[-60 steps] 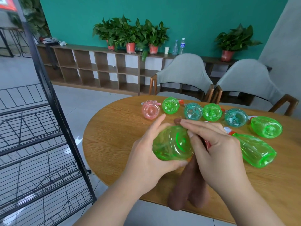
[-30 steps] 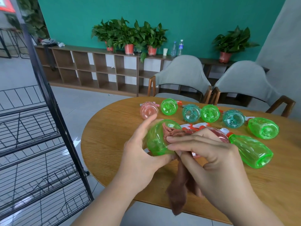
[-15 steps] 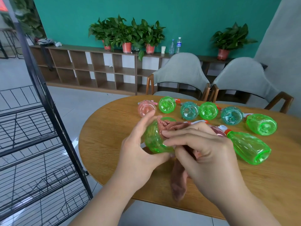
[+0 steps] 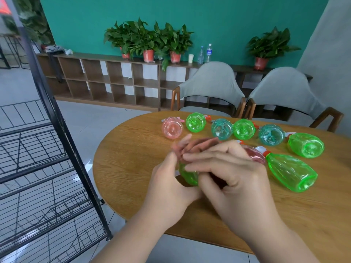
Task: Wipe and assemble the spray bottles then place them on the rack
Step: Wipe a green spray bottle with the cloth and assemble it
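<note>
sliver of green bottle (image 4: 188,175) is all that is showing between left hand (image 4: 171,188), curling round it, and right hand (image 4: 235,179), gripping a blurred brown cloth (image 4: 201,144) against it. they are hovering over the table (image 4: 123,168) near its front edge. bottle's long axis: cannot tell. rack (image 4: 62,141) is standing well apart, leftward.

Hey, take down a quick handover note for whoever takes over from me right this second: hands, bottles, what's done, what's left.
Left hand grips a green bottle above the table.
Right hand presses a brown cloth against it, wiping.
Other bottles lie on the table behind the hands.
Done: no bottle shows on the rack.
Left: finish this wipe, do the others, assemble, rack them all.
</note>
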